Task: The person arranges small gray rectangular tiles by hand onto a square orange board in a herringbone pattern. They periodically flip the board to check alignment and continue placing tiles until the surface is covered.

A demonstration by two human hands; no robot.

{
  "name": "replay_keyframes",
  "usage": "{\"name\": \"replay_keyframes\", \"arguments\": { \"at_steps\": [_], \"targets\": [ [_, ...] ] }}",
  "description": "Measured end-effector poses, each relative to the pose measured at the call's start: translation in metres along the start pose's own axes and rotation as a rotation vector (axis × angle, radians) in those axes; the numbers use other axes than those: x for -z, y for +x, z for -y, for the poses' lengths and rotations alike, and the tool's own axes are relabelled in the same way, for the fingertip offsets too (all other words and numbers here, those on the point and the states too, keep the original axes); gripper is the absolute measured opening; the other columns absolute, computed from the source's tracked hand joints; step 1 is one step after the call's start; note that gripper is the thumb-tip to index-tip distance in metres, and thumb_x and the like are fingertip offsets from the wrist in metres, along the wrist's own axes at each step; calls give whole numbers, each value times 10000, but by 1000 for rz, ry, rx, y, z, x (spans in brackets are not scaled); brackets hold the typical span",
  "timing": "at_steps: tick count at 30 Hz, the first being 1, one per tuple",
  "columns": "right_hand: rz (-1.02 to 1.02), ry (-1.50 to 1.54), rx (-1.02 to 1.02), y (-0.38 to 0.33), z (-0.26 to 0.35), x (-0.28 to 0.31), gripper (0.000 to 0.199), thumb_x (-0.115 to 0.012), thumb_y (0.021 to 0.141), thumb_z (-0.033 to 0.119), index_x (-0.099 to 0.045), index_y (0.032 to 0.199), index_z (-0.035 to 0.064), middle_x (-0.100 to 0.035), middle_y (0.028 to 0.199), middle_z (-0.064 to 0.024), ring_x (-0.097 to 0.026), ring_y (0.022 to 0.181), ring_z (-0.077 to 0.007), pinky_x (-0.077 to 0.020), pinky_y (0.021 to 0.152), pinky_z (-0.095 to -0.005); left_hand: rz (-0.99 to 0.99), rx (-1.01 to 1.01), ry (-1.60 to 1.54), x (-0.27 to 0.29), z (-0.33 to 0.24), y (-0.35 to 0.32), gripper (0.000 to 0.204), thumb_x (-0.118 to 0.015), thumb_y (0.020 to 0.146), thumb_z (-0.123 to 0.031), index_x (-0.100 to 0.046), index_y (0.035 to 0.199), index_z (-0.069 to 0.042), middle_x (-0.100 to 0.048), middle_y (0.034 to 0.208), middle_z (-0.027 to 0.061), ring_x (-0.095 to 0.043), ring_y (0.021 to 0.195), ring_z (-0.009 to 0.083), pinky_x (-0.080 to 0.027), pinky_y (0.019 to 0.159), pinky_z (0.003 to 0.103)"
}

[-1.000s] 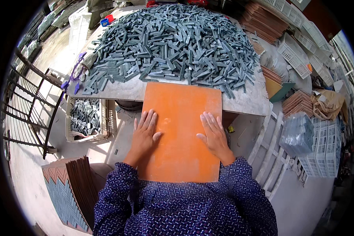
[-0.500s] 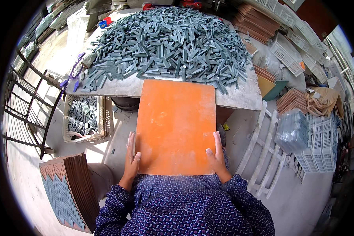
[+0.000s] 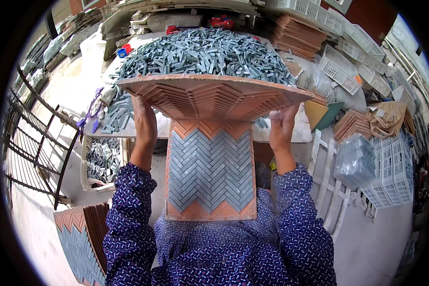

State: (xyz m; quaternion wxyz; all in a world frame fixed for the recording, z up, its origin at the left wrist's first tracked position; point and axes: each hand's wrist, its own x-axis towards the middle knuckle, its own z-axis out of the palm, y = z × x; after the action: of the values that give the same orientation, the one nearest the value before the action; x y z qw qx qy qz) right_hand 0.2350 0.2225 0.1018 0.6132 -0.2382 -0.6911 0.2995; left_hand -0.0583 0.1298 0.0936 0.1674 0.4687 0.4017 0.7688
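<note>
Both hands are up at chest level, clamped on an orange mould board [image 3: 214,95] lifted w/ its underside facing the camera: left hand [image 3: 145,125] grips the left edge, right hand [image 3: 281,126] the right edge, fingers curled over the rim. The board's underside is terracotta-orange w/ a raised herringbone grid of narrow slots, all empty, edges slightly chipped-looking. It's held roughly level, tilted a bit toward the person, above & in front of a second orange board [image 3: 209,171] lying below, betw. the forearms. That lower one carries grey-blue strip tiles laid in herringbone, filling most of its face, w/ orange zigzag bands bare at top & bottom. Behind the lifted board is the table [image 3: 300,136], heaped w/ a big pile of loose grey-blue strips [image 3: 200,52]. Left of the person, a crate of the same strips [image 3: 102,159] sits under the table edge; white plastic crates [image 3: 386,162] stand at right; another filled herringbone sheet [image 3: 78,243] leans at lower left.
</note>
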Motion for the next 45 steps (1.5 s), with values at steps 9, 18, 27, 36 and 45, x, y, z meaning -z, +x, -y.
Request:
{"name": "replay_keyframes", "arguments": {
  "at_steps": [9, 18, 27, 36, 45],
  "targets": [
    [256, -735, -438, -16, -137, -6, 457, -656, 828, 284, -444, 1076, -35, -561, 1021, -300, -555, 940, -445, -452, 800, -461, 91, 350, 284, 0, 138, -11, 528, -546, 904, -117, -302, 1354, 14, -447, 1281, 151, -443, 1204, 225, -350, 1018, 325],
    [286, -748, -342, 27, -149, 4, 414, -658, 820, 376, -504, 778, -6, -590, 681, -224, -588, 658, -400, -450, 600, -448, 23, 689, -73, -17, 152, 37, 468, -552, 847, -55, -408, 1277, 63, -554, 1164, 122, -559, 1045, 185, -438, 912, 278],
    [46, -527, -554, 23, -149, 17, 452, -661, 837, 228, -527, 1178, -37, -644, 978, -188, -644, 750, -287, -516, 658, -338, 401, 234, 826, 1, 95, 6, 709, -542, 918, -309, -199, 1438, 29, -218, 1486, 236, -165, 1403, 335, -142, 1130, 403],
    [1141, -641, 86, -123, -43, -76, 900, -541, 813, 564, -241, 1419, -30, -224, 1484, -226, -190, 1389, -359, -135, 1108, -542, 885, 185, 1218, 28, 35, -137, 766, -568, 838, -425, -268, 1436, -52, -249, 1503, 115, -207, 1397, 282, -154, 1117, 515],
    [1161, -703, 88, -140, -29, -79, 930, -547, 781, 595, -273, 1402, -41, -236, 1480, -219, -200, 1390, -331, -142, 1107, -543, 828, 112, 1248, 28, 41, -142, 722, -503, 856, -469, -312, 1421, -62, -292, 1488, 99, -236, 1387, 264, -133, 1123, 501]
  ]
}}
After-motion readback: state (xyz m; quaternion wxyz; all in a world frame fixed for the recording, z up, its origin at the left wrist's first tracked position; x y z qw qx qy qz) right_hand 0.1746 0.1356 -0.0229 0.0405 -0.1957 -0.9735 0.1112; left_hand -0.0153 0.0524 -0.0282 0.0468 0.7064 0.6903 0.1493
